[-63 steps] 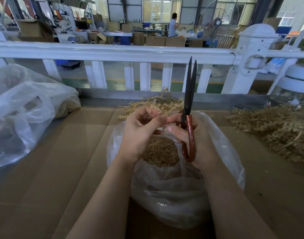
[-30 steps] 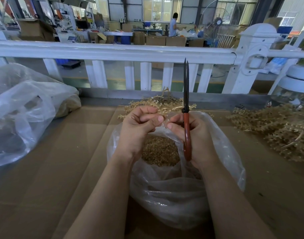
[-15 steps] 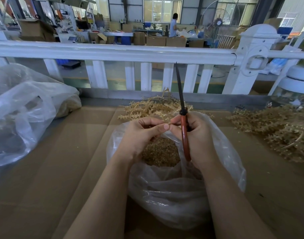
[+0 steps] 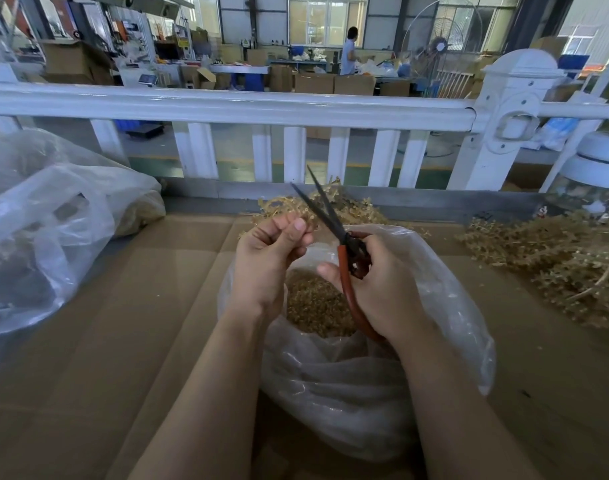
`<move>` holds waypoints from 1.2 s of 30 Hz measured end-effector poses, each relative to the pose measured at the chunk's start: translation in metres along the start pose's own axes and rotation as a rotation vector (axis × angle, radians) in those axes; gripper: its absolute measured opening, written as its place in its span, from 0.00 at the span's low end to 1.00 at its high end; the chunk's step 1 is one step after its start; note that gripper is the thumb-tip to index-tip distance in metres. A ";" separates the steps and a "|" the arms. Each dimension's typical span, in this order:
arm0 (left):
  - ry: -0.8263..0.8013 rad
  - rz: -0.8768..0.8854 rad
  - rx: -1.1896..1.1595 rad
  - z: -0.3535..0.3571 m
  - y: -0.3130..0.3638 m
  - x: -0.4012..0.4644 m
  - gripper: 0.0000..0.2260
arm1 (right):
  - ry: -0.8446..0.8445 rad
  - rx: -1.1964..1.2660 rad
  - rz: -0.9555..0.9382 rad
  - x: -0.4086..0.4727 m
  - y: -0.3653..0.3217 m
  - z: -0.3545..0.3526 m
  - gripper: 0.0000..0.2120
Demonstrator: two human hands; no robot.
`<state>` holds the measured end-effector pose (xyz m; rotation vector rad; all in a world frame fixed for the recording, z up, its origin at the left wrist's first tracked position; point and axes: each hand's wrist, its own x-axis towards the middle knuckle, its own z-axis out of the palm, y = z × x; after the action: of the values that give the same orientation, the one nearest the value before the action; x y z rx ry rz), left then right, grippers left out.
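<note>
Scissors (image 4: 330, 220) pointed to 11 o'clock, blades parted, gripped by right hand (image 4: 375, 285). Left hand (image 4: 268, 258), at their 9 o'clock, was pinched closed.

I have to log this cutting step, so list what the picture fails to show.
Head view only:
1. Whether the left hand holds a sprig: its curled fingers cover the spot.
2. Scissors handle loops: the right hand wraps them.
3. Jar: cut by the right edge.
4. Left bag contents: blurred by cloudy plastic.
</note>
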<state>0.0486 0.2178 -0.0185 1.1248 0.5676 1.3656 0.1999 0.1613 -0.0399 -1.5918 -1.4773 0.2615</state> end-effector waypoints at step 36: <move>-0.048 0.086 0.116 -0.001 0.002 -0.002 0.07 | 0.208 -0.285 -0.205 -0.004 0.001 0.004 0.31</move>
<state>0.0462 0.2159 -0.0173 1.2855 0.5754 1.3890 0.1968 0.1600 -0.0441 -1.6160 -1.5487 -0.2354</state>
